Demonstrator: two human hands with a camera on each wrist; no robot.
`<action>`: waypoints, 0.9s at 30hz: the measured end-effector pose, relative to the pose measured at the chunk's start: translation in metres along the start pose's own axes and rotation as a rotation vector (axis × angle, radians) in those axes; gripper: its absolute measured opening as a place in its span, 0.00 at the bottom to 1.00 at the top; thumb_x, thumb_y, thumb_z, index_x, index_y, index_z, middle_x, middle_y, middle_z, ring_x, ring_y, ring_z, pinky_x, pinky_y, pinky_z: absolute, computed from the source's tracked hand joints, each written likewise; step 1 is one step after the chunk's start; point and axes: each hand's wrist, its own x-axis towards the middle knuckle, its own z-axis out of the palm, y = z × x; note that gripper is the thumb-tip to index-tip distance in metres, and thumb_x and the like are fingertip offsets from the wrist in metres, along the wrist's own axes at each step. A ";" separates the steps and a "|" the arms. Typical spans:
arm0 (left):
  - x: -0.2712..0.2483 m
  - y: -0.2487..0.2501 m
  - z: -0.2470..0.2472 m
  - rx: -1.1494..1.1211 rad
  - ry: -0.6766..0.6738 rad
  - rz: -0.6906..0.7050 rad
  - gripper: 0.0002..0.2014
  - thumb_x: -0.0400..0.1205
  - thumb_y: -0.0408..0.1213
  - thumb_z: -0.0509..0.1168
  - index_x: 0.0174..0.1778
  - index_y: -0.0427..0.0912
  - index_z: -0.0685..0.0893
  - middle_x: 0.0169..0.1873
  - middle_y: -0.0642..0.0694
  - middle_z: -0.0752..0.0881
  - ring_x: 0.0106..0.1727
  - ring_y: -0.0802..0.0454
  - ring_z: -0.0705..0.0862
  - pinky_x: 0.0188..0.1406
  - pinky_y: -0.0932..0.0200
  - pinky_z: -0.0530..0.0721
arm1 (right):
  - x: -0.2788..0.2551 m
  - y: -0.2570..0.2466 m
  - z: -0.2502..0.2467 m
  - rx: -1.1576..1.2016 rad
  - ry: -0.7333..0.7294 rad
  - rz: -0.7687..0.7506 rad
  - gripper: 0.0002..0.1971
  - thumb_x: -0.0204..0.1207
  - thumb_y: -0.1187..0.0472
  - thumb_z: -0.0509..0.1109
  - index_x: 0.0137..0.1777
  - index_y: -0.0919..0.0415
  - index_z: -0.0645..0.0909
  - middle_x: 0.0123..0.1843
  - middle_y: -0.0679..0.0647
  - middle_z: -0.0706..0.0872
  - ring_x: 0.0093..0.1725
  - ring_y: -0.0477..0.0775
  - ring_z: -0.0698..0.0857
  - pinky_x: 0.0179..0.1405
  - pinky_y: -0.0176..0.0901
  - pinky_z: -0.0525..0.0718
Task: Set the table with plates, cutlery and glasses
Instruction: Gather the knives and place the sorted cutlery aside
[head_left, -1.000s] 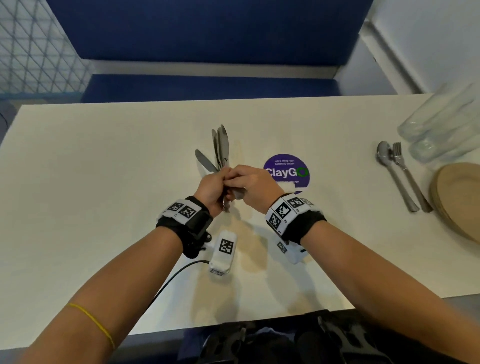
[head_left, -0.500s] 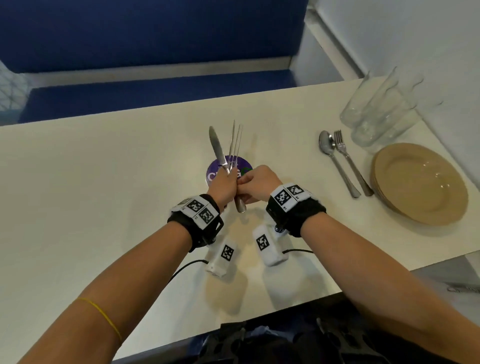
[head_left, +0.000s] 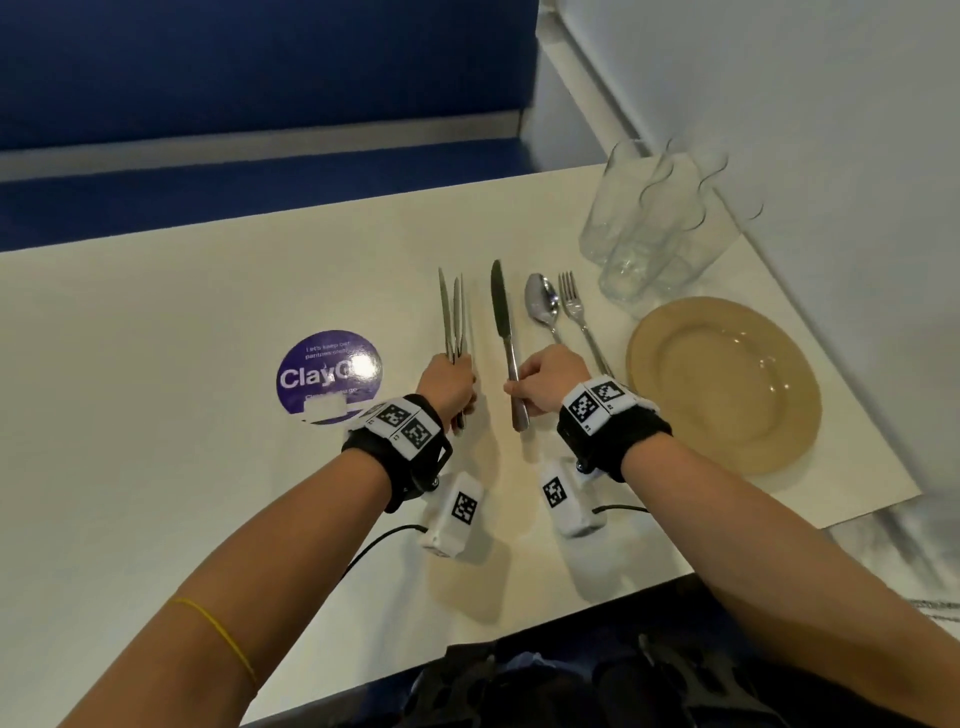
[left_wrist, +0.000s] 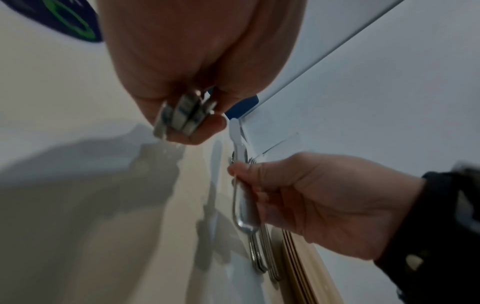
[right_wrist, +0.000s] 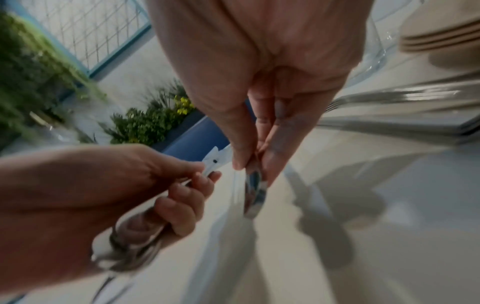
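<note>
My left hand (head_left: 449, 387) grips a bundle of knives (head_left: 452, 317) by the handles, blades pointing away from me. The left wrist view shows the handle ends (left_wrist: 182, 121) between its curled fingers. Just to the right, my right hand (head_left: 543, 389) pinches a single knife (head_left: 501, 322) by its handle (right_wrist: 254, 195), held a little above the table (head_left: 156, 364). A spoon (head_left: 540, 304) and a fork (head_left: 571, 301) lie side by side right of that knife. Beyond them sits a stack of tan plates (head_left: 722, 379), with clear glasses (head_left: 649, 228) behind it.
A round purple sticker (head_left: 328, 376) is on the table left of my left hand. A wall runs along the table's right side behind the glasses. A blue bench (head_left: 260, 197) lies past the far edge. The near edge is close below my wrists.
My hands have come apart. The right hand has drawn one knife out of the bundle and moved right toward the spoon and fork. The view has swung right.
</note>
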 end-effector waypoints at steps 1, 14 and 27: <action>0.003 0.000 0.008 -0.021 0.016 -0.001 0.14 0.87 0.38 0.51 0.36 0.40 0.68 0.26 0.44 0.71 0.23 0.50 0.70 0.19 0.61 0.70 | 0.004 0.006 -0.003 -0.050 -0.013 0.000 0.09 0.72 0.60 0.75 0.49 0.65 0.87 0.47 0.61 0.91 0.47 0.59 0.90 0.55 0.52 0.88; 0.012 -0.003 0.058 0.561 0.099 -0.018 0.16 0.83 0.42 0.61 0.57 0.32 0.83 0.53 0.37 0.87 0.55 0.40 0.85 0.44 0.57 0.76 | 0.023 0.036 -0.013 -0.121 -0.072 -0.045 0.15 0.69 0.62 0.77 0.55 0.62 0.81 0.55 0.60 0.87 0.53 0.60 0.87 0.55 0.55 0.87; 0.023 0.011 0.065 0.687 0.151 -0.005 0.15 0.79 0.43 0.68 0.51 0.33 0.82 0.50 0.38 0.86 0.53 0.42 0.85 0.38 0.60 0.77 | 0.027 0.038 -0.024 -0.207 -0.046 -0.104 0.21 0.70 0.62 0.78 0.60 0.60 0.75 0.55 0.61 0.87 0.52 0.59 0.87 0.52 0.49 0.86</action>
